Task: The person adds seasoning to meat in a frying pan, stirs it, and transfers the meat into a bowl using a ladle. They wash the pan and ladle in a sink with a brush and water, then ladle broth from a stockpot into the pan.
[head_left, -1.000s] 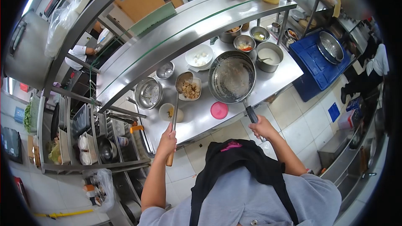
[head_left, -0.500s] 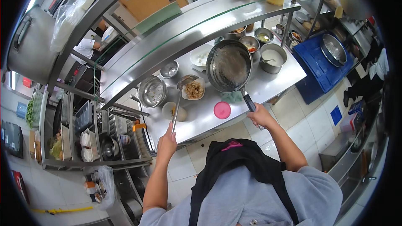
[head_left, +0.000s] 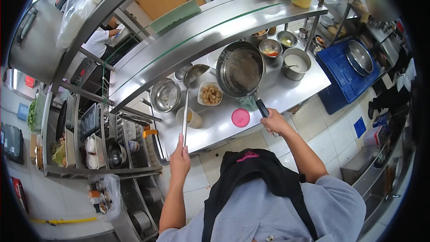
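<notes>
My left hand [head_left: 180, 159] is closed round the long handle of a metal ladle [head_left: 193, 75], whose bowl hangs over the table left of the pan. With my right hand [head_left: 275, 122] I grip the black handle of a frying pan [head_left: 242, 69], tilted so that its browned inside faces me. A white square bowl of browned, chopped food [head_left: 210, 94] sits between ladle and pan. Close to the ladle handle stands a pale container [head_left: 192, 120] with something yellow inside. Near the pan handle lies a round pink lid [head_left: 240, 118], beside a greenish cloth [head_left: 247, 103].
A steel shelf [head_left: 215, 22] crosses above the table. A metal bowl [head_left: 165, 95] stands at left. To the right are a pot of white liquid [head_left: 296, 63] and small bowls with food [head_left: 271, 48]. A blue bin [head_left: 342, 76] and another person [head_left: 401, 83] are farther right.
The ladle has lifted off the bowl of chopped food and moved up and left, its bowl turned. The pan has shifted slightly left. The camera view has moved a little.
</notes>
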Demonstrator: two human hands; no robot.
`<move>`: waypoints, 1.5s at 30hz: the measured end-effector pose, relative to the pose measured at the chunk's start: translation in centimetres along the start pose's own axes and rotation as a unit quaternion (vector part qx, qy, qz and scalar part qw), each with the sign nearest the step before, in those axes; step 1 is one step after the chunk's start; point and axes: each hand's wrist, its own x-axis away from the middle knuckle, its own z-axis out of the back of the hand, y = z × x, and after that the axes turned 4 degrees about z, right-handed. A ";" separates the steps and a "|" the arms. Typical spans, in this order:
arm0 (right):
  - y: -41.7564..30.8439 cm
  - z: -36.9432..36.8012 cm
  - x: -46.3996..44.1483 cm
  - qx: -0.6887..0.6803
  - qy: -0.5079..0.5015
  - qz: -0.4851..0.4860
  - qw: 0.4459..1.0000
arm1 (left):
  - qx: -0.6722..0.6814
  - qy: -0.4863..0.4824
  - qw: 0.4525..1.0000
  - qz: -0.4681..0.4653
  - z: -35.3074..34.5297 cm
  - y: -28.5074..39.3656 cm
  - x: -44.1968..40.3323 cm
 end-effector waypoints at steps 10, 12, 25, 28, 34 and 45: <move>-0.6 -1.9 -0.9 0.004 -0.014 -0.001 1.000 | 0.018 -0.038 0.999 0.033 -2.6 0.4 1.6; -1.1 -2.1 -0.8 0.001 -0.018 -0.003 1.000 | 0.057 -0.050 0.995 0.066 -3.2 0.0 2.0; -0.6 -1.1 0.3 -0.043 -0.045 -0.020 0.998 | 0.320 -0.182 0.898 0.242 -1.0 0.3 3.3; 0.6 -1.1 1.3 -0.095 -0.068 -0.036 0.993 | 0.611 -0.305 0.678 0.272 -1.1 1.9 2.1; 3.2 -1.2 5.1 -0.215 -0.154 -0.079 0.961 | 0.684 -0.411 0.544 0.261 -7.5 4.6 -1.4; 2.6 1.5 11.9 -0.271 -0.095 -0.085 0.954 | 0.277 0.121 0.940 0.155 -17.2 -9.6 -10.7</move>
